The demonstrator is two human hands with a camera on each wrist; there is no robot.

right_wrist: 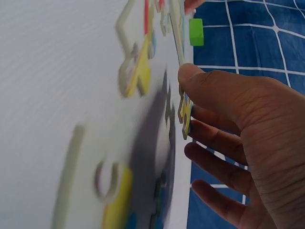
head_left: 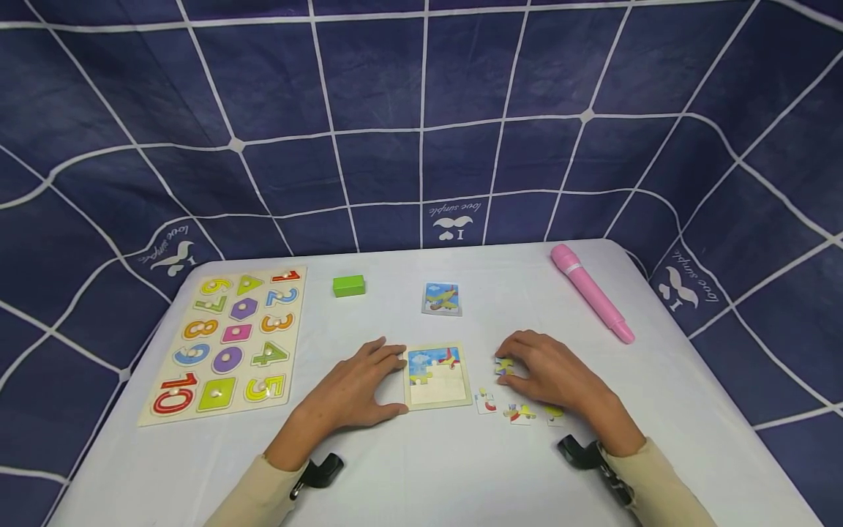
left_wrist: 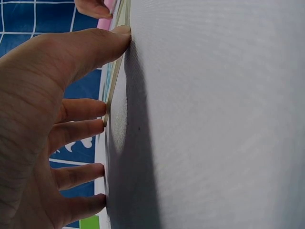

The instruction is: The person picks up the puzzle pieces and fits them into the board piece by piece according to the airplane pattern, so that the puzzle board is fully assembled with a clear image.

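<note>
A square puzzle tray (head_left: 437,405) holds joined pieces along its top and left, with bare wood at the lower right. My left hand (head_left: 356,386) rests at the tray's left edge, thumb and fingertips touching it; the left wrist view shows the fingers fairly straight. My right hand (head_left: 553,369), right of the tray, pinches a puzzle piece (head_left: 504,365) between thumb and fingers; in the right wrist view the piece (right_wrist: 185,114) is held just off the cloth. Three loose pieces lie below: one with red (head_left: 486,401), a red-and-yellow one (head_left: 520,414) and a yellow one (head_left: 555,415).
A small airplane picture card (head_left: 442,299) lies beyond the tray. Farther left are a green block (head_left: 349,285) and a number-and-shape board (head_left: 246,384). A pink microphone-shaped toy (head_left: 593,293) lies at the back right. Dark blue gridded cloth hangs behind the table.
</note>
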